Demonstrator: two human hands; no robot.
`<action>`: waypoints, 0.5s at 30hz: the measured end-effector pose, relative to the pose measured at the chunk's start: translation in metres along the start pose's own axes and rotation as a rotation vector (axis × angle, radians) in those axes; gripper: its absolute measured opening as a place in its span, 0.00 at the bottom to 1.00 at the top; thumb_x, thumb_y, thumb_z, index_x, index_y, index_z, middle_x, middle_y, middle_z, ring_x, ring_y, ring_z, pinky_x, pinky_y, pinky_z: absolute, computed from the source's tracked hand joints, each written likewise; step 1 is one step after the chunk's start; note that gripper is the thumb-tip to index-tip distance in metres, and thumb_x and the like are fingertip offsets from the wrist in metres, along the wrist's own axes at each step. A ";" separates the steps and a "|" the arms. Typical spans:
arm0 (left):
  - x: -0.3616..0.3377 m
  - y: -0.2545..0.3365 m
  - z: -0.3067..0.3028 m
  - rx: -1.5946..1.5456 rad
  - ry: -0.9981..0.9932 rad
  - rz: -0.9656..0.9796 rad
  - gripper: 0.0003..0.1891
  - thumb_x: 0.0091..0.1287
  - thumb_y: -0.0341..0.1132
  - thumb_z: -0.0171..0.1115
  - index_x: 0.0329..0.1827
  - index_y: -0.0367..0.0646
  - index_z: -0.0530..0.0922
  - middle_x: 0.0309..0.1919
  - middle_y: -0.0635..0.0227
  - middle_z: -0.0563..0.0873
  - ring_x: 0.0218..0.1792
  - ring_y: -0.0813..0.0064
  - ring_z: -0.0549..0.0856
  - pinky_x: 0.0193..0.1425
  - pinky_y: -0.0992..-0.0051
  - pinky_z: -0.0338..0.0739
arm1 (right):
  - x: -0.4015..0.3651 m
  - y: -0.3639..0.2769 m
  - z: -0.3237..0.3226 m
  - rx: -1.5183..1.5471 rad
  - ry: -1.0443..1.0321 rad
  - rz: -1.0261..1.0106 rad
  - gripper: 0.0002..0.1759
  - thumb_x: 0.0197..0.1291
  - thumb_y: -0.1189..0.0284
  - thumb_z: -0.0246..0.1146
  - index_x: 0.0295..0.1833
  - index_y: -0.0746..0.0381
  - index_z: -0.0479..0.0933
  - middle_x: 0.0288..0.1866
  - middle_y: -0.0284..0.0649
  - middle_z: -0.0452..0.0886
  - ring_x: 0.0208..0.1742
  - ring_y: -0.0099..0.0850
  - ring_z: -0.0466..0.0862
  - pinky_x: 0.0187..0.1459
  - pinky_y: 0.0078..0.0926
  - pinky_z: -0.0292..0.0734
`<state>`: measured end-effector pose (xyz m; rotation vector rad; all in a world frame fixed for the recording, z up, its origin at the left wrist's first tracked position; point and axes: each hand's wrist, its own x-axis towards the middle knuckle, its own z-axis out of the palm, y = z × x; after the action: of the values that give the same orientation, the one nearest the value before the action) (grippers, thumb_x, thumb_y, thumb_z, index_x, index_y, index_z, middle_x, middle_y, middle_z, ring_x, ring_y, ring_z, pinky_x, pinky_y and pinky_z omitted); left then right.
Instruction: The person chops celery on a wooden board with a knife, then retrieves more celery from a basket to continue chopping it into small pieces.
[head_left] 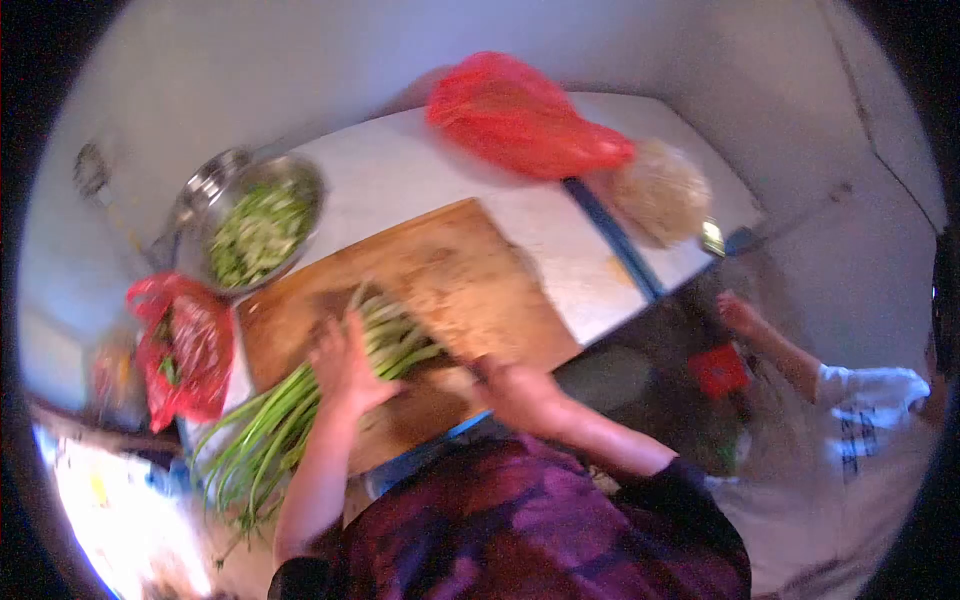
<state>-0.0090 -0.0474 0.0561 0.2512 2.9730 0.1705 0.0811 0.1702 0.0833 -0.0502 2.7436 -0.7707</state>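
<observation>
A bunch of long green celery stalks (275,415) lies across the left part of the wooden cutting board (475,250), its leafy end hanging past the near edge. On top of the stalks rests my left hand (345,365), fingers stretched and thumb spread to the side. My right hand (520,395) is closed at the board's near edge. It holds what looks like a knife (445,347), a blurred dark edge beside the cut ends of the stalks. The handle is hidden by the fingers.
Chopped green pieces fill a metal bowl (265,225) behind the board. A red plastic bag (190,350) sits at left, with another red bag (520,115) at the back. Beside that is a pale bagged bundle (660,195). A person's arm (780,350) reaches in at right.
</observation>
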 end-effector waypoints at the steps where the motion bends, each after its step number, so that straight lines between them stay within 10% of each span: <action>1: 0.005 -0.004 0.006 -0.050 -0.039 -0.008 0.66 0.32 0.54 0.79 0.72 0.40 0.46 0.66 0.44 0.61 0.67 0.48 0.61 0.68 0.48 0.53 | -0.006 -0.007 0.001 0.030 0.026 0.008 0.19 0.62 0.62 0.54 0.51 0.63 0.68 0.36 0.60 0.79 0.42 0.57 0.80 0.44 0.50 0.74; 5: 0.011 -0.008 0.013 -0.023 0.123 -0.028 0.57 0.36 0.52 0.77 0.69 0.39 0.56 0.60 0.48 0.71 0.63 0.53 0.67 0.68 0.52 0.56 | -0.010 0.003 -0.007 0.130 0.152 -0.068 0.19 0.62 0.61 0.54 0.51 0.64 0.69 0.36 0.61 0.79 0.41 0.57 0.79 0.42 0.51 0.73; 9: 0.028 -0.007 0.013 0.000 0.148 -0.088 0.49 0.38 0.57 0.72 0.62 0.38 0.63 0.56 0.48 0.74 0.60 0.54 0.71 0.65 0.55 0.61 | -0.017 0.022 -0.009 0.267 0.292 0.003 0.14 0.63 0.65 0.55 0.44 0.65 0.70 0.25 0.47 0.76 0.24 0.35 0.80 0.28 0.36 0.74; 11: 0.035 0.004 0.015 -0.025 0.184 -0.073 0.47 0.39 0.58 0.71 0.58 0.37 0.65 0.52 0.48 0.76 0.57 0.56 0.73 0.61 0.55 0.63 | -0.022 0.033 -0.016 0.306 0.221 0.136 0.16 0.61 0.64 0.56 0.46 0.65 0.72 0.33 0.58 0.79 0.37 0.54 0.81 0.37 0.48 0.73; 15: 0.038 0.022 0.024 -0.026 0.274 -0.048 0.43 0.39 0.58 0.71 0.54 0.37 0.68 0.49 0.51 0.78 0.54 0.56 0.75 0.58 0.55 0.64 | -0.016 0.049 -0.005 0.249 0.174 0.109 0.15 0.61 0.64 0.55 0.46 0.65 0.70 0.32 0.57 0.78 0.38 0.55 0.80 0.40 0.48 0.73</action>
<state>-0.0388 -0.0166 0.0299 0.1648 3.2415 0.2578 0.0976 0.2164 0.0665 0.2262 2.7571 -1.1248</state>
